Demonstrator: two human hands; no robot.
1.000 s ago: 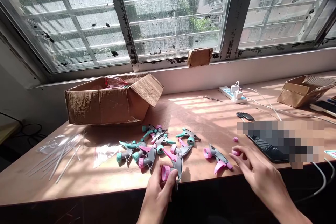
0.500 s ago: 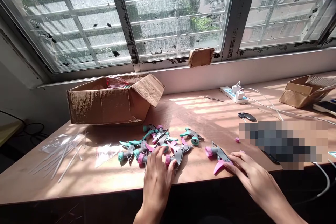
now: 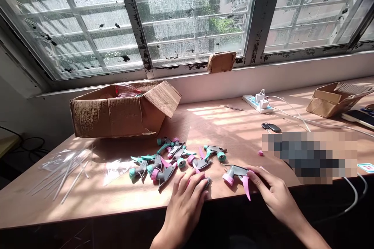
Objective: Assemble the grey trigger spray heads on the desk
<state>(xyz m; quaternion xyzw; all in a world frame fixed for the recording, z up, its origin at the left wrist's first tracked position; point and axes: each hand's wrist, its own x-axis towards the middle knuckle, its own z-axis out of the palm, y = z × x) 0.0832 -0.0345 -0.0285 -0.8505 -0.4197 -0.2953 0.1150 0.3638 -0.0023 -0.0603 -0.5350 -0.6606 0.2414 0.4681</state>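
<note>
My right hand (image 3: 273, 192) pinches the end of a grey and pink trigger spray head (image 3: 240, 171) near the table's front edge. Its pink collar faces left and its pink trigger points toward me. Farther left, my left hand (image 3: 185, 202) has its fingers curled over another grey and pink spray head (image 3: 207, 183), most of which they hide. Beyond that hand lies a loose cluster of several spray heads, some with teal parts (image 3: 140, 169) and some with pink ones (image 3: 163, 175). One teal and grey spray head (image 3: 216, 151) rests at the cluster's right side.
An open cardboard box (image 3: 108, 118) stands at the back left. Thin white tubes (image 3: 68, 183) and clear plastic bags lie at left. Rightward are a small pink piece (image 3: 260, 153), a black key fob (image 3: 274, 127), a power strip (image 3: 257, 104), cables, a smaller box (image 3: 324, 101) and a blurred-out patch.
My left hand has shifted right and toward the front edge, its fingers now over a spray head. The spray head in my right hand has turned, its trigger swinging to point more toward me.
</note>
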